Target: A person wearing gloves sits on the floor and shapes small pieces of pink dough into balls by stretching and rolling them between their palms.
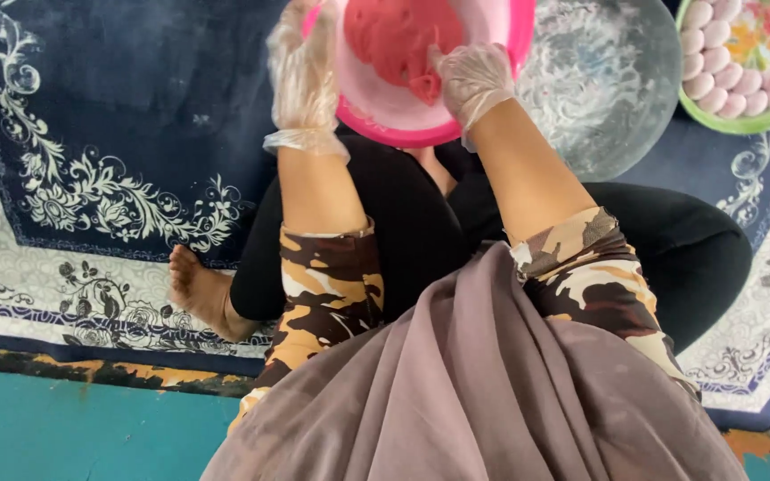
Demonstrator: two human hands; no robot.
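Right hand point(472, 78), in a thin clear plastic glove, is clamped on soft, sticky-looking red dough point(398, 36) inside the round pink plastic basin point(385, 111), while the gloved left hand point(303, 67) grips the light basin's 9 o'clock rim, the steadiest hold.

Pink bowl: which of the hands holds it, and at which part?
The left hand grips the pink bowl at its rim. The right hand is inside, pinching red dough.

floured round tray point(617, 80), patterned carpet point(91, 134)
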